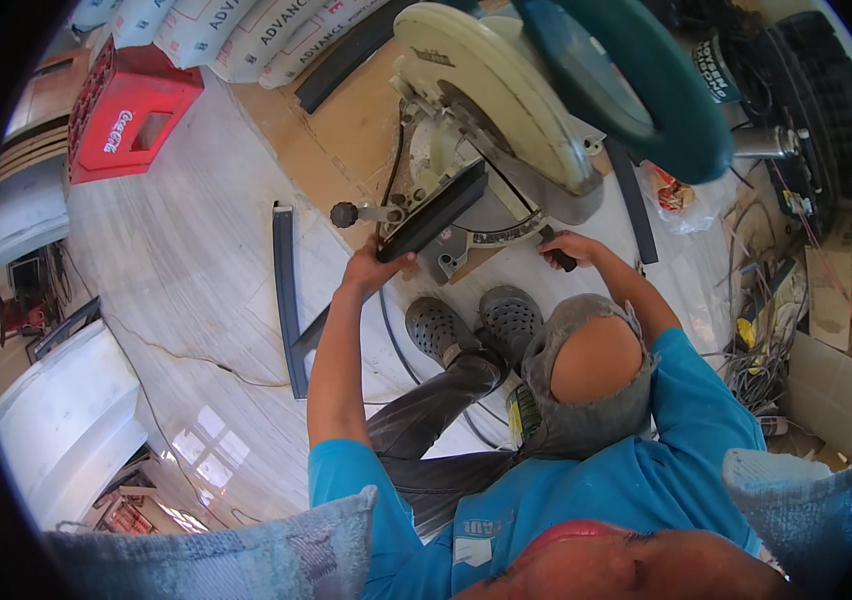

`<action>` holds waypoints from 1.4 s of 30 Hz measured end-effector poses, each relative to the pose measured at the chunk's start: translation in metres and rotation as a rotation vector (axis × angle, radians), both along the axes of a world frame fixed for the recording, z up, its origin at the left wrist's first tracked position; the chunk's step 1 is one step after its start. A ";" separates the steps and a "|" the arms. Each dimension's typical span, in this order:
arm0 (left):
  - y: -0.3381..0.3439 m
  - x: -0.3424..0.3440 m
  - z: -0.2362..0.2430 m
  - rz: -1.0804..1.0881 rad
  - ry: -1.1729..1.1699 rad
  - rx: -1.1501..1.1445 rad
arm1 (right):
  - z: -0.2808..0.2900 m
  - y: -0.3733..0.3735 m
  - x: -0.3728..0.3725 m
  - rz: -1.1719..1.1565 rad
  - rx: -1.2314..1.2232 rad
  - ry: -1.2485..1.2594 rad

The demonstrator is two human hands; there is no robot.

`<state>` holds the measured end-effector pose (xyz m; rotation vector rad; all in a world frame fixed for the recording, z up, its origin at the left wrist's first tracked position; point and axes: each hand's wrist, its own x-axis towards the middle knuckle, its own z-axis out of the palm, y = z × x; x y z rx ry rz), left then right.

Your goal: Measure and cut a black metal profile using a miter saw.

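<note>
A mitre saw (486, 100) with a cream guard and a teal handle stands at the top centre, on a tan board. A dark bar (436, 208) lies slantwise on its base along the fence, beside a black clamp knob (344, 214). My left hand (374, 264) is closed on the bar's near-left end. My right hand (571, 248) is closed round the black grip at the front of the saw's turntable. Both forearms reach up from below, either side of my crouched legs.
Long dark strips (284, 300) lie left of me, with another right of the saw. A red crate (126, 115), stacked white sacks (266, 25), tangled cables (756, 370), a cardboard box (831, 290) and black cases (836, 110) surround the workspace. A cable runs past my feet.
</note>
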<state>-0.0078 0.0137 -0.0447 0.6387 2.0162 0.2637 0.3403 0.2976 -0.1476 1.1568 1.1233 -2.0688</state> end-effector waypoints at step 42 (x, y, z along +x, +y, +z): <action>0.017 0.008 -0.029 0.204 -0.126 0.293 | -0.014 -0.050 0.022 -0.222 0.456 0.084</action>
